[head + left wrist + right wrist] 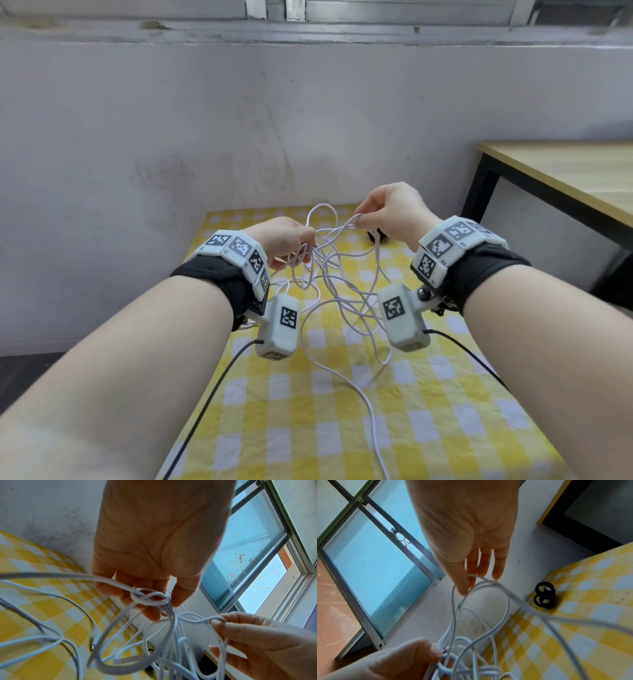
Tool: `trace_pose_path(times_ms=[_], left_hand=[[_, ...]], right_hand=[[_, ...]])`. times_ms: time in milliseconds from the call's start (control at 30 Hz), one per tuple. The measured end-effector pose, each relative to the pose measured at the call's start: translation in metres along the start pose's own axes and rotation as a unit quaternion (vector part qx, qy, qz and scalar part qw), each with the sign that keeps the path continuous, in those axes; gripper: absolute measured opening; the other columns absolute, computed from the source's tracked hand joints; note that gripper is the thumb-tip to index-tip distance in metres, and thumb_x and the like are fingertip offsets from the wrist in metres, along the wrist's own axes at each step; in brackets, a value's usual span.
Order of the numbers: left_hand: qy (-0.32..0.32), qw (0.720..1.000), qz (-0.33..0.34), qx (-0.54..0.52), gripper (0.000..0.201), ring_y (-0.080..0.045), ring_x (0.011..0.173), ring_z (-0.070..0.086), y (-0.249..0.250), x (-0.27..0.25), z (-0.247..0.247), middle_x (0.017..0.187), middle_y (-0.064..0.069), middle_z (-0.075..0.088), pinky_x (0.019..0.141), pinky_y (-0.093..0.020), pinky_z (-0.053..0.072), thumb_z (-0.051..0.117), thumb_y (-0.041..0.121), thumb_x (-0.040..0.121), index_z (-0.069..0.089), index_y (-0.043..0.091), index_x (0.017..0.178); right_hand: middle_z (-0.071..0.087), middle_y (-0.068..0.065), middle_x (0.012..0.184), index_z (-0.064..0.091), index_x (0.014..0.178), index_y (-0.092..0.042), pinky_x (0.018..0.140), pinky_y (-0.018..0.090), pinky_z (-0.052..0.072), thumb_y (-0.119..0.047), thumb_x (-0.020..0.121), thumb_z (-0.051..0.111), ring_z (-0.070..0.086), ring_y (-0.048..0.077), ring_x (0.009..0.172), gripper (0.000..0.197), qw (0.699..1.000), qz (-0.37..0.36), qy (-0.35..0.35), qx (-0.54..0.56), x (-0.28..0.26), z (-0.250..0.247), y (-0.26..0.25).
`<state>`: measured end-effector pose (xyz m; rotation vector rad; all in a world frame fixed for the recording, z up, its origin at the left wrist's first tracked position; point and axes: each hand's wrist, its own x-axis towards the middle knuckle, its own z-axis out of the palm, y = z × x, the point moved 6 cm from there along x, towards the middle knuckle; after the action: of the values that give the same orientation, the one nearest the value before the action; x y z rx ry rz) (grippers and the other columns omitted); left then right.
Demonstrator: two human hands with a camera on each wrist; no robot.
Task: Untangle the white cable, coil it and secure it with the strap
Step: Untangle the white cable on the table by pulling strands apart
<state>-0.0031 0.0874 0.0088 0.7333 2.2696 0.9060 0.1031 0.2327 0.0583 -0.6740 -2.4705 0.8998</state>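
The white cable hangs in tangled loops between both hands above the yellow checked cloth. My left hand pinches the cable at a small knot, fingers curled round it. My right hand, higher and to the right, pinches one loop between thumb and fingertip; its other fingers are straight. One metal plug end dangles below the left hand. The black strap lies rolled in two rings on the cloth's far edge; in the head view it is mostly hidden behind my right hand.
The table with the yellow checked cloth stands against a grey wall. A wooden desk with black legs is at the right. A window is above. Black camera leads trail from both wrists.
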Motion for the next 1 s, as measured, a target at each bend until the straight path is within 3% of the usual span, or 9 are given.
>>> trace_pose_path(times_ms=[133,200,267,433,633,733,833,933,1000], left_hand=[[0.013,0.999,-0.011,-0.027,0.020,-0.017,0.056,0.045,-0.001,-0.001,0.000,0.067,-0.004,0.057,0.056,-0.023,0.040,0.045,0.015,0.087,0.056,0.011,0.071],[0.013,1.000,-0.014,-0.024,0.019,-0.017,0.055,0.044,0.000,0.000,0.001,0.067,-0.004,0.056,0.053,-0.021,0.040,0.045,0.015,0.088,0.055,0.011,0.072],[0.016,1.000,-0.017,-0.019,0.019,-0.016,0.054,0.044,0.000,0.000,0.001,0.066,-0.004,0.056,0.052,-0.020,0.039,0.045,0.015,0.088,0.055,0.011,0.072],[0.025,0.999,-0.015,-0.016,0.020,-0.017,0.053,0.044,0.003,0.001,0.001,0.065,-0.005,0.056,0.053,-0.021,0.039,0.047,0.017,0.086,0.058,0.010,0.071],[0.000,1.000,0.005,-0.009,0.027,-0.017,0.057,0.049,0.010,0.000,0.007,0.065,-0.002,0.060,0.058,-0.024,0.041,0.056,0.033,0.088,0.062,0.013,0.071],[0.010,1.000,-0.001,-0.011,0.024,-0.023,0.062,0.050,0.008,0.000,0.004,0.070,-0.007,0.061,0.061,-0.028,0.042,0.048,0.024,0.086,0.061,0.010,0.072],[0.033,0.999,-0.016,-0.002,0.022,-0.023,0.063,0.053,0.000,0.000,-0.005,0.070,-0.006,0.062,0.063,-0.028,0.044,0.046,0.020,0.086,0.061,0.008,0.075],[0.047,0.998,-0.031,0.001,0.022,-0.021,0.066,0.058,-0.009,0.001,-0.011,0.070,-0.004,0.064,0.072,-0.031,0.046,0.047,0.022,0.086,0.062,0.010,0.076],[0.048,0.998,-0.033,-0.003,0.020,-0.021,0.066,0.058,-0.012,0.003,-0.011,0.068,-0.003,0.064,0.073,-0.032,0.047,0.047,0.021,0.086,0.061,0.011,0.075]], right_hand=[[0.068,0.002,0.087,0.073,0.088,-0.017,0.078,0.025,0.048,-0.019,0.077,0.072,0.060,0.018,0.084,0.012,0.995,0.038,0.047,-0.085,0.002,-0.010,0.011],[0.068,-0.001,0.099,0.072,0.098,-0.023,0.086,0.028,0.049,-0.009,0.075,0.065,0.061,0.020,0.096,0.027,0.990,-0.006,0.025,-0.138,0.002,-0.004,0.003],[0.059,-0.004,0.097,0.070,0.100,-0.026,0.089,0.031,0.047,-0.002,0.072,0.059,0.057,0.019,0.100,0.038,0.984,-0.080,0.001,-0.157,-0.003,0.005,-0.015],[0.062,-0.006,0.105,0.071,0.097,-0.030,0.089,0.032,0.047,-0.013,0.078,0.060,0.055,0.018,0.104,0.029,0.955,-0.176,-0.071,-0.227,-0.016,0.030,-0.043],[0.063,-0.002,0.103,0.068,0.096,-0.028,0.071,0.029,0.045,-0.021,0.085,0.056,0.059,0.023,0.098,0.017,0.917,-0.196,-0.096,-0.334,-0.021,0.046,-0.046],[0.064,0.002,0.104,0.069,0.093,-0.023,0.074,0.030,0.048,-0.022,0.085,0.058,0.060,0.025,0.099,0.014,0.936,-0.151,-0.084,-0.306,-0.016,0.038,-0.038],[0.065,0.008,0.104,0.068,0.092,-0.017,0.078,0.030,0.048,-0.020,0.085,0.058,0.061,0.029,0.097,0.013,0.967,-0.030,-0.014,-0.252,-0.005,0.011,-0.014],[0.065,0.012,0.109,0.068,0.098,-0.013,0.077,0.031,0.047,-0.016,0.085,0.059,0.062,0.033,0.099,0.017,0.968,0.090,0.056,-0.229,-0.001,-0.018,0.014],[0.063,0.013,0.111,0.067,0.102,-0.012,0.074,0.031,0.045,-0.012,0.085,0.057,0.061,0.033,0.100,0.020,0.961,0.119,0.066,-0.241,-0.001,-0.024,0.022]])
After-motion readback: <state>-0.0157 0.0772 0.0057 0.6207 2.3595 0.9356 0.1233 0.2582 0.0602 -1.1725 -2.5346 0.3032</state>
